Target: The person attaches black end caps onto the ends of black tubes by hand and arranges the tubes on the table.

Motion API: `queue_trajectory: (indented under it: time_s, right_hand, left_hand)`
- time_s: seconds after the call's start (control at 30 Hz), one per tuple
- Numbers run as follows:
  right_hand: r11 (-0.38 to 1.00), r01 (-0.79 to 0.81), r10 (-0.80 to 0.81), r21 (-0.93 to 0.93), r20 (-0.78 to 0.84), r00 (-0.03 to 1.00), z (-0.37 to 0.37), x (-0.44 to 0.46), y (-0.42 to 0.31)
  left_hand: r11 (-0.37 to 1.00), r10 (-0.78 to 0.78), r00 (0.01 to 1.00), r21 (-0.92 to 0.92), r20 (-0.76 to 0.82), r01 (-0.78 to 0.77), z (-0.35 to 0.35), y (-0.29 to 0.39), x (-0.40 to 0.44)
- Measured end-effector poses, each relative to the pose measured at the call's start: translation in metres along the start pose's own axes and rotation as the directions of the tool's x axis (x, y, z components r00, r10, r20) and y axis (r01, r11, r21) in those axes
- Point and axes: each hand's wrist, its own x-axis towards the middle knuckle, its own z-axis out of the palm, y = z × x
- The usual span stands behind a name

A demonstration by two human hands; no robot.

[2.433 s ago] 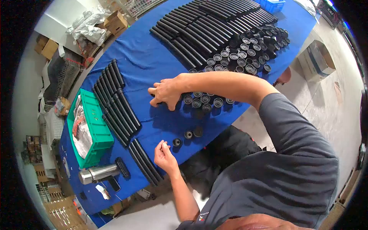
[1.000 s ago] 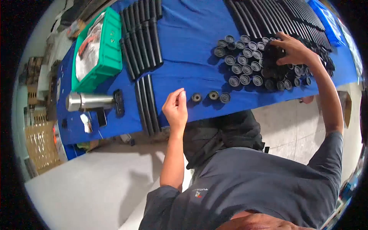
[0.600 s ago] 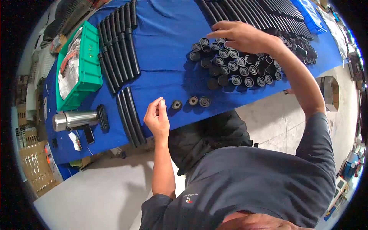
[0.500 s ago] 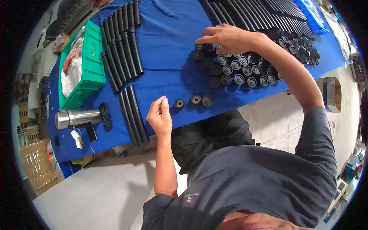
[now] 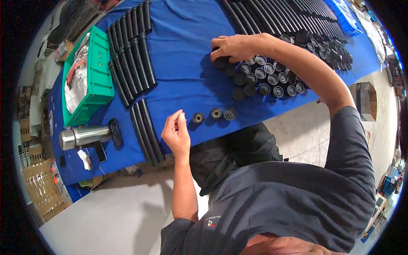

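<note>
My right hand reaches to the left end of a cluster of round black caps, its fingers curled down around a black cap at the edge. The grip is partly hidden by the hand itself. Near the table's front edge, my left hand is closed, thumb pressed to the fingers; whatever lies in it, if anything, is not visible. Just right of it, three round caps stand in a row: one nearest the hand, another in the middle, and a wider ringed one.
Black tubes lie in rows on the blue cloth at left, with more tubes at the back right. A green crate, a steel flask and a phone occupy the left side. A blue tray stands far right.
My right hand has come slightly down and left, and its outstretched fingers have curled onto the cap at the cluster's edge. My left hand has kept its pinch, nearly in place.
</note>
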Motion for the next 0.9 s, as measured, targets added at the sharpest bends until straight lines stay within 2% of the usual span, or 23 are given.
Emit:
queue_trajectory:
  time_s: [0.13, 0.17, 0.3, 0.33, 0.4, 0.47, 0.5, 0.53, 0.6, 0.63, 0.73, 0.9]
  right_hand:
    - [0.999, 0.017, -0.017, 0.035, -0.003, 1.0, -0.001, 0.004, 0.003]
    - [0.999, 0.026, -0.026, 0.041, -0.006, 1.0, -0.001, 0.004, 0.005]
    - [0.997, 0.062, -0.052, 0.038, -0.224, 0.973, -0.015, -0.003, 0.018]
    - [0.996, 0.085, -0.086, -0.017, -0.291, 0.953, -0.029, -0.011, 0.026]
    - [0.997, -0.077, 0.075, 0.007, -0.359, 0.93, -0.055, -0.037, 0.031]
    - [0.986, -0.161, 0.148, -0.029, -0.271, 0.951, -0.069, -0.066, 0.028]
    - [0.998, -0.065, 0.061, -0.009, -0.24, 0.969, -0.067, -0.081, 0.025]
    - [0.996, -0.074, 0.065, -0.055, -0.154, 0.986, -0.059, -0.09, 0.027]
    - [0.991, -0.097, 0.105, 0.088, -0.097, 0.99, -0.041, -0.108, 0.017]
    - [0.988, -0.138, 0.143, 0.07, -0.066, 0.988, -0.033, -0.111, 0.013]
    - [0.985, -0.171, 0.168, -0.03, -0.092, 0.982, -0.013, -0.114, 0.015]
    - [0.973, -0.222, 0.222, -0.057, 0.001, 0.975, -0.017, -0.116, 0.007]
  left_hand:
    - [1.0, -0.025, 1.0, -0.003, 0.0, 0.025, 0.0, -0.001, -0.001]
    - [1.0, 0.007, 0.999, -0.03, -0.039, -0.009, 0.003, -0.004, -0.001]
    - [1.0, -0.021, 0.999, -0.018, -0.024, 0.021, 0.0, 0.0, -0.001]
    - [1.0, -0.013, 1.0, -0.023, -0.02, 0.012, 0.001, -0.002, 0.0]
    - [1.0, -0.004, 1.0, -0.024, -0.014, 0.004, 0.0, -0.004, -0.002]
    - [1.0, 0.004, 1.0, -0.021, -0.018, -0.004, 0.001, -0.005, -0.002]
    - [1.0, 0.006, 1.0, -0.011, -0.001, -0.006, 0.0, -0.004, -0.001]
    - [1.0, 0.011, 1.0, 0.0, 0.001, -0.011, 0.0, -0.004, 0.0]
    - [0.999, 0.018, 1.0, 0.033, 0.002, -0.018, 0.0, -0.003, -0.001]
    - [0.999, 0.014, 1.0, 0.038, 0.006, -0.014, 0.0, -0.003, -0.001]
    - [1.0, 0.007, 1.0, 0.014, 0.015, -0.007, -0.001, -0.005, -0.001]
    - [0.999, 0.01, 1.0, -0.037, -0.001, -0.01, 0.0, -0.003, -0.001]
